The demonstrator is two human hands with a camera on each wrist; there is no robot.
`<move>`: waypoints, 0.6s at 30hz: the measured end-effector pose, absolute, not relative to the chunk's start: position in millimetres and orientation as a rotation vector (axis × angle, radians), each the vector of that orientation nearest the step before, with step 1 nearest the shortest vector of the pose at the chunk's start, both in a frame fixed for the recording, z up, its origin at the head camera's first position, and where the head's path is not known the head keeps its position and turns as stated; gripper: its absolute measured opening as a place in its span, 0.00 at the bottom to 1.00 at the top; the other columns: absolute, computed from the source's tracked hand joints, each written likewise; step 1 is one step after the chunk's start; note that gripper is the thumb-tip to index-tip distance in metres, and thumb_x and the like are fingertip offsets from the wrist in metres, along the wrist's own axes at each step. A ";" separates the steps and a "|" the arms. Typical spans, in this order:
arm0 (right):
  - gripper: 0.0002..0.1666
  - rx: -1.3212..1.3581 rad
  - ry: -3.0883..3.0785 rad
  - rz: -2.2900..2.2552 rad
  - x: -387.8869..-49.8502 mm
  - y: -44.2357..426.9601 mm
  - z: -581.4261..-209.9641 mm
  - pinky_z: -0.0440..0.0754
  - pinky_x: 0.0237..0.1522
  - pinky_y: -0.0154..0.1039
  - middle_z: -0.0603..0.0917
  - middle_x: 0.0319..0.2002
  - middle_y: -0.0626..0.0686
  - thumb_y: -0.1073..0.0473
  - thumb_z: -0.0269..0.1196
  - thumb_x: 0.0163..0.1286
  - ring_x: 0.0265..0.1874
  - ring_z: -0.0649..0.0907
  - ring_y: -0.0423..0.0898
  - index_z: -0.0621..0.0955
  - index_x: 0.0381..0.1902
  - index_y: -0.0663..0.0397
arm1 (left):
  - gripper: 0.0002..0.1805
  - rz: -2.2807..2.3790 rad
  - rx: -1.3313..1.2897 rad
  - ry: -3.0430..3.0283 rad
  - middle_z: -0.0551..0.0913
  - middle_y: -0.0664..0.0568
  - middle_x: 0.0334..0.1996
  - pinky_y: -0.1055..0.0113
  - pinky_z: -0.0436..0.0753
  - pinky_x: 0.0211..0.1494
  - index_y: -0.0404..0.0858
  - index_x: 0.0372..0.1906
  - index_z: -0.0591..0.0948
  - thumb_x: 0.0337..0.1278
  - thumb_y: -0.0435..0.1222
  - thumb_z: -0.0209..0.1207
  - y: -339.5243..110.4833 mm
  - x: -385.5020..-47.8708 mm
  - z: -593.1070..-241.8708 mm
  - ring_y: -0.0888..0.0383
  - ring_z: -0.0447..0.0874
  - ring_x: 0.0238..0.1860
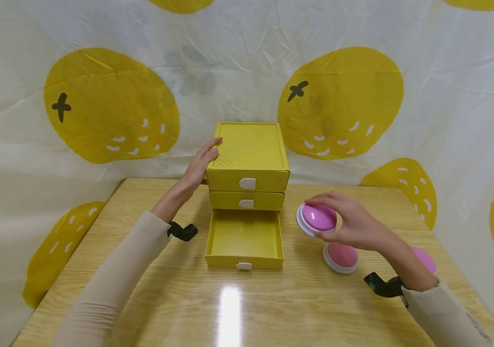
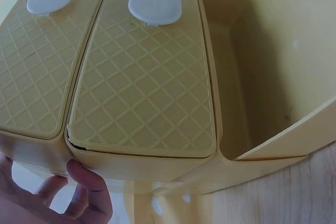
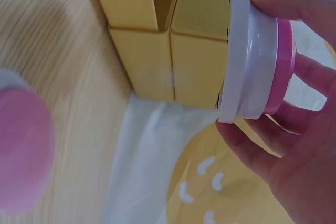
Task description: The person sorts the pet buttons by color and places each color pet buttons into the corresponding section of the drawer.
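Note:
A yellow three-drawer box (image 1: 248,144) stands toward the back of the table. Its bottom drawer (image 1: 243,241) is pulled out, and nothing lies inside; the two upper drawers are closed. My left hand (image 1: 197,165) rests against the box's left side, fingertips at the top edge. In my right hand (image 1: 353,221) is a round push-button light with a bright pink dome and white base (image 1: 318,218), gripped by its rim above the table, right of the box. The right wrist view shows thumb and fingers around that light (image 3: 257,56).
A second round light with a duller pink dome (image 1: 341,257) sits on the wooden table (image 1: 177,308) below my right hand. Another pink one (image 1: 423,260) is partly hidden behind my right wrist. A white cloth with yellow fruit shapes (image 1: 229,62) hangs behind the table.

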State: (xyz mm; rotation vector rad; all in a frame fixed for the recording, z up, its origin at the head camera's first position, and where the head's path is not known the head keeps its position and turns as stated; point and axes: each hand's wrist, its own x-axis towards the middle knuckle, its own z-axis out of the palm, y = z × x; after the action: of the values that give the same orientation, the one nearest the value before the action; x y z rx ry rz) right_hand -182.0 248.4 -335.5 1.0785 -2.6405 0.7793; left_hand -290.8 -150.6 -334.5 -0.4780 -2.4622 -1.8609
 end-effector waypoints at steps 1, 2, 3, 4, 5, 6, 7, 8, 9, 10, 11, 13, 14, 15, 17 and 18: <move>0.42 1.084 -2.648 0.789 -181.5 245.5 -335.4 0.85 0.50 0.45 0.83 0.60 0.53 0.63 0.82 0.46 0.59 0.82 0.54 0.82 0.63 0.50 | 0.30 -1.855 -0.479 -2.464 0.56 0.56 0.83 0.42 0.52 0.82 0.53 0.83 0.57 0.83 0.52 0.39 -150.6 -290.7 -334.5 0.47 0.54 0.82; 0.42 1.090 -2.653 0.796 -181.1 242.4 -335.3 0.85 0.50 0.46 0.83 0.60 0.53 0.62 0.82 0.46 0.59 0.82 0.54 0.82 0.63 0.49 | 0.30 -1.858 -0.477 -2.465 0.56 0.56 0.83 0.42 0.52 0.82 0.54 0.83 0.57 0.83 0.52 0.40 -150.5 -290.5 -334.4 0.47 0.53 0.82; 0.42 1.100 -2.656 0.806 -180.7 239.3 -335.2 0.85 0.50 0.46 0.83 0.60 0.52 0.62 0.82 0.47 0.59 0.82 0.53 0.82 0.63 0.49 | 0.30 -1.860 -0.477 -2.463 0.56 0.56 0.83 0.43 0.52 0.82 0.54 0.83 0.58 0.83 0.52 0.40 -150.2 -290.5 -334.4 0.47 0.53 0.82; 0.41 1.115 -2.654 0.813 -180.6 236.1 -335.1 0.85 0.50 0.46 0.83 0.60 0.52 0.61 0.81 0.47 0.59 0.82 0.53 0.82 0.63 0.49 | 0.30 -1.857 -0.479 -2.465 0.56 0.56 0.83 0.43 0.52 0.83 0.54 0.83 0.58 0.83 0.52 0.40 -150.3 -290.6 -334.2 0.48 0.53 0.82; 0.41 1.132 -2.651 0.815 -180.5 232.8 -335.2 0.85 0.50 0.46 0.83 0.60 0.52 0.61 0.81 0.48 0.59 0.82 0.53 0.82 0.63 0.49 | 0.30 -1.855 -0.482 -2.465 0.56 0.56 0.83 0.43 0.51 0.83 0.54 0.83 0.58 0.83 0.52 0.40 -150.3 -290.7 -334.1 0.48 0.52 0.82; 0.40 1.151 -2.647 0.821 -180.6 229.4 -335.5 0.85 0.51 0.46 0.83 0.60 0.51 0.60 0.81 0.48 0.59 0.82 0.52 0.82 0.63 0.49 | 0.30 -1.854 -0.484 -2.464 0.56 0.56 0.83 0.44 0.51 0.83 0.54 0.83 0.58 0.83 0.52 0.40 -150.4 -290.9 -334.0 0.48 0.52 0.82; 0.40 1.173 -2.641 0.825 -180.9 225.8 -335.7 0.85 0.51 0.46 0.83 0.60 0.51 0.59 0.81 0.48 0.59 0.82 0.52 0.82 0.63 0.49 | 0.30 -1.854 -0.484 -2.464 0.56 0.56 0.83 0.44 0.51 0.83 0.54 0.83 0.58 0.83 0.53 0.40 -150.5 -291.1 -334.1 0.49 0.52 0.82; 0.40 1.192 -2.636 0.828 -181.1 222.1 -335.9 0.85 0.51 0.45 0.83 0.60 0.51 0.59 0.81 0.49 0.59 0.82 0.51 0.82 0.63 0.49 | 0.30 -1.853 -0.484 -2.464 0.56 0.56 0.83 0.44 0.51 0.83 0.54 0.83 0.58 0.83 0.53 0.40 -150.6 -291.3 -334.2 0.48 0.53 0.82; 0.40 1.213 -2.631 0.830 -181.4 218.4 -336.4 0.85 0.51 0.44 0.83 0.60 0.50 0.58 0.80 0.49 0.58 0.82 0.50 0.82 0.63 0.49 | 0.30 -1.847 -0.486 -2.464 0.56 0.56 0.83 0.44 0.51 0.83 0.53 0.83 0.58 0.83 0.52 0.40 -150.6 -291.2 -334.2 0.48 0.53 0.82; 0.39 1.232 -2.628 0.834 -181.8 214.6 -337.0 0.85 0.51 0.43 0.83 0.60 0.50 0.58 0.80 0.50 0.58 0.82 0.49 0.82 0.63 0.49 | 0.30 -1.843 -0.487 -2.464 0.56 0.56 0.83 0.44 0.51 0.83 0.53 0.83 0.58 0.83 0.52 0.40 -150.6 -291.2 -334.2 0.48 0.53 0.82; 0.39 1.249 -2.626 0.844 -182.1 210.4 -337.5 0.85 0.51 0.42 0.83 0.60 0.49 0.58 0.80 0.50 0.58 0.82 0.48 0.82 0.63 0.49 | 0.30 -1.840 -0.485 -2.465 0.56 0.56 0.83 0.44 0.51 0.83 0.53 0.83 0.58 0.83 0.52 0.40 -150.7 -291.2 -334.3 0.48 0.53 0.82; 0.39 1.279 -2.622 0.866 -182.9 202.2 -338.4 0.85 0.50 0.41 0.83 0.60 0.48 0.57 0.80 0.50 0.56 0.82 0.46 0.82 0.63 0.49 | 0.31 -1.838 -0.484 -2.464 0.56 0.55 0.83 0.43 0.52 0.82 0.52 0.83 0.58 0.83 0.52 0.40 -150.6 -291.8 -334.1 0.47 0.53 0.82; 0.39 1.293 -2.620 0.872 -183.2 197.9 -338.7 0.85 0.50 0.41 0.83 0.59 0.48 0.57 0.80 0.50 0.55 0.83 0.46 0.82 0.63 0.49 | 0.31 -1.841 -0.479 -2.463 0.56 0.55 0.83 0.41 0.56 0.81 0.52 0.83 0.58 0.83 0.51 0.40 -150.4 -292.1 -333.7 0.47 0.55 0.81; 0.39 1.308 -2.618 0.883 -183.5 193.4 -339.1 0.85 0.50 0.40 0.83 0.59 0.48 0.57 0.80 0.50 0.54 0.83 0.45 0.82 0.63 0.49 | 0.31 -1.841 -0.478 -2.462 0.56 0.54 0.83 0.41 0.57 0.80 0.52 0.83 0.58 0.83 0.51 0.40 -150.2 -292.6 -333.4 0.47 0.54 0.81; 0.39 1.335 -2.612 0.902 -183.7 183.7 -339.7 0.85 0.50 0.41 0.83 0.59 0.48 0.57 0.79 0.50 0.54 0.82 0.45 0.82 0.63 0.49 | 0.31 -1.843 -0.472 -2.462 0.57 0.54 0.83 0.41 0.58 0.80 0.51 0.83 0.58 0.83 0.51 0.40 -150.3 -293.4 -333.5 0.47 0.54 0.81; 0.39 1.350 -2.609 0.908 -183.8 178.8 -340.4 0.84 0.50 0.41 0.83 0.58 0.49 0.57 0.79 0.50 0.53 0.82 0.45 0.82 0.63 0.49 | 0.31 -1.846 -0.472 -2.462 0.57 0.53 0.83 0.41 0.58 0.80 0.50 0.83 0.58 0.83 0.51 0.40 -150.2 -293.3 -333.6 0.46 0.55 0.81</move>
State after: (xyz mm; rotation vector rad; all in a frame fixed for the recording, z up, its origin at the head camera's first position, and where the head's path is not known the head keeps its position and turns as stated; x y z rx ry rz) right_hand -183.8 178.8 -340.4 1.3495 -2.6091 0.9085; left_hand -293.3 -150.2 -333.6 -0.4716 -2.4615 -1.8460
